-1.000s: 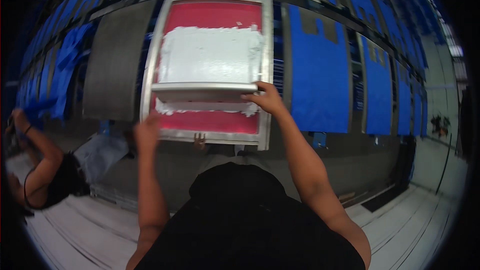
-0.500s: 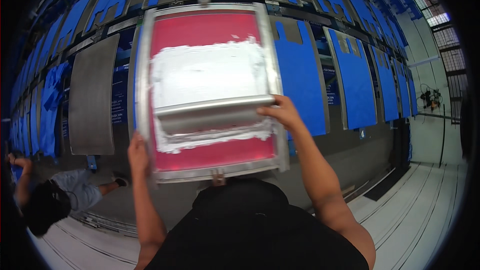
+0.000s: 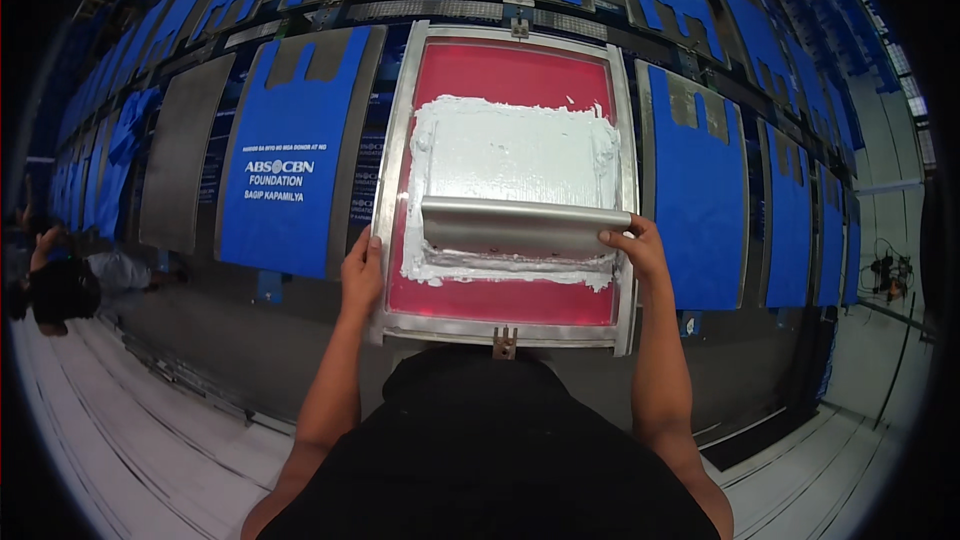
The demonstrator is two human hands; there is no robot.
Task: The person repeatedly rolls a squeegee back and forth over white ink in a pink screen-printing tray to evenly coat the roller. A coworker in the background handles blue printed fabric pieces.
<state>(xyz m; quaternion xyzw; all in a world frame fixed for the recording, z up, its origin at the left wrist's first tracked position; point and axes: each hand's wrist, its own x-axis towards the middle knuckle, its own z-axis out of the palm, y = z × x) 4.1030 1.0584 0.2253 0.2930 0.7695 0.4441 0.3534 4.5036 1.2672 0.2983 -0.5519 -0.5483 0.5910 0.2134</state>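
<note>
A screen-printing frame (image 3: 395,190) with a metal border and pink-red mesh (image 3: 510,65) lies in front of me, among boards covered with blue fabric. White ink (image 3: 520,150) coats the middle of the mesh in a rough rectangle. Across its lower part rests a wide metal squeegee (image 3: 515,227), ink heaped along its near edge. My right hand (image 3: 640,248) pinches the squeegee's right end, close to the frame's right side. My left hand (image 3: 362,268) is closed on the frame's left edge. What lies beneath the frame is hidden.
Left of the frame, a blue fabric bag (image 3: 285,150) with white print lies on a board. A bare metal board (image 3: 183,155) is farther left. Another blue bag (image 3: 697,190) lies to the right. A metal clip (image 3: 505,342) projects from the near edge. A person (image 3: 75,280) crouches far left.
The frame, with squeegee and both hands, has moved right along the row. The white-printed blue bag it mostly covered now shows on its left.
</note>
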